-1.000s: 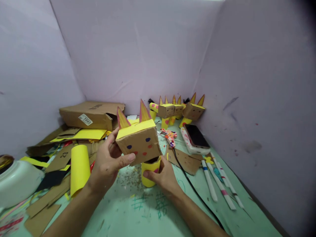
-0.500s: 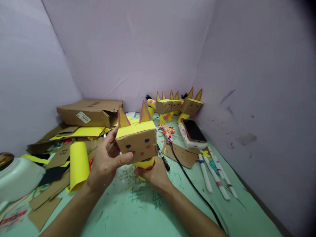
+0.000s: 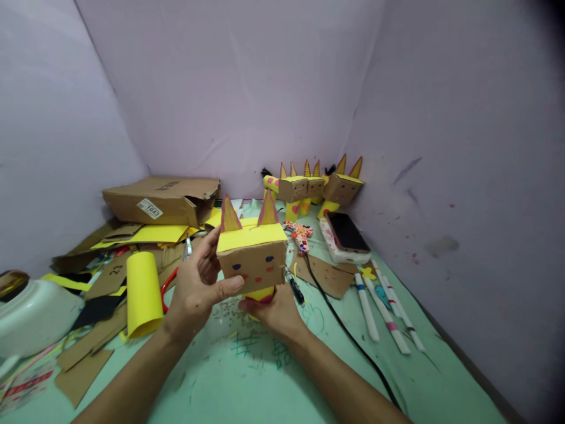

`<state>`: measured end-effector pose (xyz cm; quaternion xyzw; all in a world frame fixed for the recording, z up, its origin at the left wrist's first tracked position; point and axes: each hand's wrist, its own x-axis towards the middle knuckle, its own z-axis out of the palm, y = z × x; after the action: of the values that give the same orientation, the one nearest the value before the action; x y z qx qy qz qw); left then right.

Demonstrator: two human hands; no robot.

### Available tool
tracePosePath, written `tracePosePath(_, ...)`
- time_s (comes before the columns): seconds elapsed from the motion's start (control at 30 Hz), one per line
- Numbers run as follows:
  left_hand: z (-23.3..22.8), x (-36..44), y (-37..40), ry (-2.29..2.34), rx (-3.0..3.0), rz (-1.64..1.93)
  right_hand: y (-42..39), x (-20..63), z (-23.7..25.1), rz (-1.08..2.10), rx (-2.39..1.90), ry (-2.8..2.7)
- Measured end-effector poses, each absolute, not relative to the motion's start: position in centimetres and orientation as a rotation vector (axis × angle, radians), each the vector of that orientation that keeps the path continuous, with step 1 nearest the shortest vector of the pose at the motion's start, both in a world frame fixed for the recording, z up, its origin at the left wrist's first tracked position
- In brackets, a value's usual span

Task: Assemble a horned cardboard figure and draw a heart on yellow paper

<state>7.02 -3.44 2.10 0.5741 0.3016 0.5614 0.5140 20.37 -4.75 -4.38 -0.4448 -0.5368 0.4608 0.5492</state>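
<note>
My left hand (image 3: pixel 197 288) grips the left side of a cardboard box head (image 3: pixel 252 259) with a yellow top, two pointed ears and a drawn face. The head sits on a yellow paper tube (image 3: pixel 260 294), which my right hand (image 3: pixel 273 309) holds from below and behind. Both are raised just over the green mat (image 3: pixel 247 377). A loose yellow paper roll (image 3: pixel 142 292) lies to the left of my left hand.
Several finished box-head figures (image 3: pixel 309 188) stand in the back corner. A phone (image 3: pixel 347 234), a glue gun (image 3: pixel 301 235) with a black cord (image 3: pixel 353 341), and marker pens (image 3: pixel 384 312) lie to the right. Cardboard scraps and a flattened box (image 3: pixel 161 200) fill the left side, with a white bowl (image 3: pixel 30 315).
The box head has come down onto the yellow tube and been levelled. My right hand has closed further round the tube. The view has shifted slightly.
</note>
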Motion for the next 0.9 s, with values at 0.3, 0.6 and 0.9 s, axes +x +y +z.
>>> tracePosePath(0.3,1.8,6.8,-3.3,0.752,1.442,1.325,-4.8,20.2,-5.0,1.120,-1.079,-1.231)
tracePosePath(0.6,1.8,6.2,-2.9,0.743,1.525,1.263,-4.8,20.3,-5.2,1.064,-1.061,-1.296)
tracePosePath(0.9,2.4,5.8,-2.7,0.780,1.590,1.238,-4.6,21.1,-5.1,1.076,-1.067,-1.441)
